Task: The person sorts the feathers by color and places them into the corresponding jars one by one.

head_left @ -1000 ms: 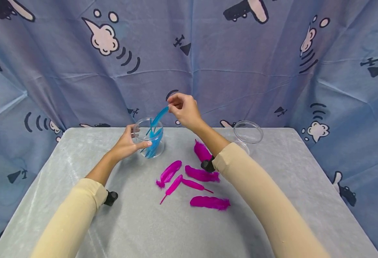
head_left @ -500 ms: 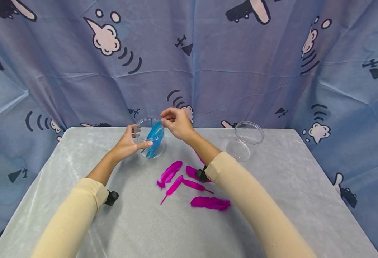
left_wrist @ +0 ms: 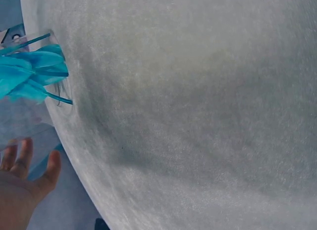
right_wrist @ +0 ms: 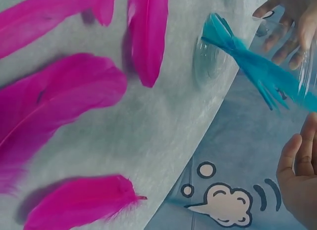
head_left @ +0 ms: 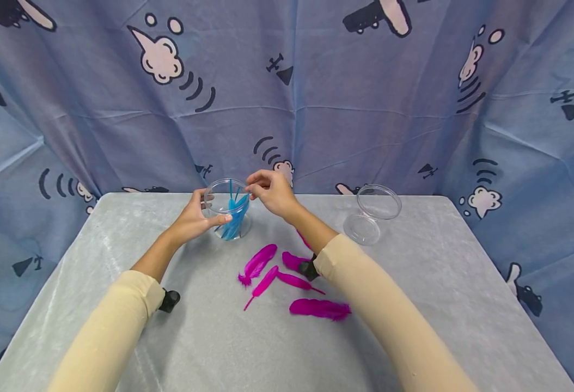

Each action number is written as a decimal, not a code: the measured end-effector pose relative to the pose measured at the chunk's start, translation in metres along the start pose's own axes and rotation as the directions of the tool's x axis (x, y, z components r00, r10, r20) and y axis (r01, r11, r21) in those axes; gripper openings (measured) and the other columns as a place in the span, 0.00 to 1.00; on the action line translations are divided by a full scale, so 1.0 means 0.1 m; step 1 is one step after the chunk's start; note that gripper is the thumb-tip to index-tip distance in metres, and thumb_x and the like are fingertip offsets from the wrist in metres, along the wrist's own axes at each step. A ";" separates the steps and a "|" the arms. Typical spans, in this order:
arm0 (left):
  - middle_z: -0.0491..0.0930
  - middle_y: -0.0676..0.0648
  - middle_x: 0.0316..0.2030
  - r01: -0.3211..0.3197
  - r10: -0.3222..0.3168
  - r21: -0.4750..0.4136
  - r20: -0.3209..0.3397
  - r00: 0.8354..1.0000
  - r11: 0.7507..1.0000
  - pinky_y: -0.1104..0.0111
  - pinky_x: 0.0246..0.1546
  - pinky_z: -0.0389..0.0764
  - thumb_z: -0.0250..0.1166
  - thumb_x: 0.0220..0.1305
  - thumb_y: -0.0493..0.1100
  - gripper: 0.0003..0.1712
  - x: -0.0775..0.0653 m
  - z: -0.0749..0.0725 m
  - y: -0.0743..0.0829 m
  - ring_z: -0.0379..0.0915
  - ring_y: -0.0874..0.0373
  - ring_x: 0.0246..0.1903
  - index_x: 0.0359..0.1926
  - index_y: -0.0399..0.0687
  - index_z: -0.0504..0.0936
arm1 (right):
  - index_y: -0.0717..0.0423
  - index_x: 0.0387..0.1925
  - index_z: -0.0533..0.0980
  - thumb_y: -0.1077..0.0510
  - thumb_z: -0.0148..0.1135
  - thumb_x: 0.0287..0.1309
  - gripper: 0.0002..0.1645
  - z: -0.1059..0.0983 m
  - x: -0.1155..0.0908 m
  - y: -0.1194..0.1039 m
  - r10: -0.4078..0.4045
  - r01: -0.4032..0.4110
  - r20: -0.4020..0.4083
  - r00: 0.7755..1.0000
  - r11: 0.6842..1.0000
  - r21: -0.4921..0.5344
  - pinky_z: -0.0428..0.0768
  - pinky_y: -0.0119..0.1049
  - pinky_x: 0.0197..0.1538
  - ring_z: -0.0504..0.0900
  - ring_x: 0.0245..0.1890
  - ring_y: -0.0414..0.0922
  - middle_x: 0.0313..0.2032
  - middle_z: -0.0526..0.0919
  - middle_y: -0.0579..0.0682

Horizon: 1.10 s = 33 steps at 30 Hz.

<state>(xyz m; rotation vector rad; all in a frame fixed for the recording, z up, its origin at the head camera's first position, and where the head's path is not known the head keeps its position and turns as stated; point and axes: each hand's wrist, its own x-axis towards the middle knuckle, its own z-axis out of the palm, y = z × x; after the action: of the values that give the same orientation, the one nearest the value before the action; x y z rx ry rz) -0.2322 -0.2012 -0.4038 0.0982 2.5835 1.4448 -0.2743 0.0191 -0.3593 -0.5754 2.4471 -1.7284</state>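
Blue feathers [head_left: 233, 215] stand bunched in a clear plastic jar [head_left: 226, 210] near the table's back edge. My left hand [head_left: 191, 216] grips the jar's side, its thumb across the front and fingers round the far side. Just right of the rim hovers my right hand [head_left: 272, 190], with thumb and fingers loosely bent and no feather showing between them. The right wrist view shows the blue feathers [right_wrist: 262, 69] fanning apart inside the jar, and my right hand's fingertips [right_wrist: 289, 147] below them. Magenta feathers [head_left: 257, 264] lie flat on the table closer to me.
A second clear jar [head_left: 379, 202] stands at the back right with nothing visible in it. Several magenta feathers [head_left: 319, 308] spread over the grey table [head_left: 208, 337], some partly hidden by my right arm. A blue patterned curtain [head_left: 316, 130] hangs right behind the table.
My right hand has come down to the jar's rim with a blue feather and let it go, and the feather has dropped among the others. The left hand stays on the jar.
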 end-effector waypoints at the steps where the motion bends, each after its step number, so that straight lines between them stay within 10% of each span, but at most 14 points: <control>1: 0.53 0.36 0.74 0.000 0.000 0.001 0.000 1.000 1.000 0.41 0.66 0.62 0.70 0.62 0.54 0.57 0.00 0.00 0.00 0.49 0.37 0.72 0.76 0.41 0.41 | 0.70 0.46 0.79 0.67 0.58 0.68 0.10 -0.02 0.00 0.00 0.005 -0.005 -0.002 1.000 1.000 0.002 0.80 0.33 0.40 0.84 0.34 0.49 0.41 0.86 0.64; 33: 0.53 0.36 0.74 0.001 -0.001 0.007 0.000 1.000 1.000 0.41 0.66 0.61 0.70 0.61 0.56 0.58 -0.04 0.00 0.02 0.49 0.38 0.72 0.76 0.41 0.42 | 0.58 0.60 0.74 0.44 0.45 0.77 0.26 -1.87 -0.61 0.21 -0.021 0.045 -0.098 0.995 0.967 0.249 0.73 0.36 0.61 0.82 0.55 0.44 0.53 0.84 0.52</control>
<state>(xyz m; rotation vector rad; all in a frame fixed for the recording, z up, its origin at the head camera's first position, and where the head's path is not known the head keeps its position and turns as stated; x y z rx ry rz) -0.2282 -0.2008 -0.4014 0.0982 2.5884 1.4360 -0.2768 0.2129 -0.3204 -0.5192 2.2353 -2.0823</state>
